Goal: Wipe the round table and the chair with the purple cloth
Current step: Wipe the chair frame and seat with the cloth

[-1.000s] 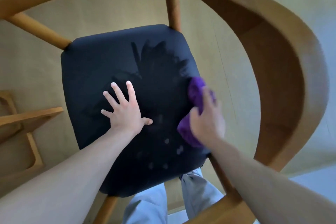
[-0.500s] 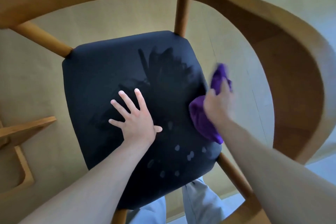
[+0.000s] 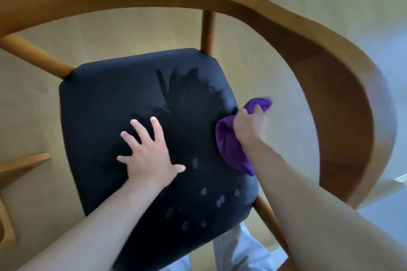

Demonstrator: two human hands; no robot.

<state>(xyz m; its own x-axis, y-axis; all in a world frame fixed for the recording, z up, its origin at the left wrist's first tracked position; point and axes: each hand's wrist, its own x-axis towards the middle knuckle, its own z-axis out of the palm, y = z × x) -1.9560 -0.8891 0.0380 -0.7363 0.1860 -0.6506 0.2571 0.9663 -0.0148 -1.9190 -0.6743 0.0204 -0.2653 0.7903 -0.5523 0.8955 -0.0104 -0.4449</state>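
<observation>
I look straight down on the chair, whose black padded seat (image 3: pixel 123 103) sits inside a curved wooden back and armrest (image 3: pixel 339 86). My left hand (image 3: pixel 149 154) lies flat on the middle of the seat with fingers spread. At the seat's right edge my right hand (image 3: pixel 250 126) grips the bunched purple cloth (image 3: pixel 230 149), which hangs partly over the side. A darker damp patch and several small wet spots mark the seat. The round table is out of view.
Light wooden floor (image 3: pixel 154 31) surrounds the chair. Part of another wooden piece of furniture (image 3: pixel 19 165) juts in at the left edge. My legs in pale trousers (image 3: pixel 240 248) show below the seat's front.
My right hand has slid the cloth from the seat's right side out to its right edge. The left hand stays pressed on the seat. The view has shifted slightly.
</observation>
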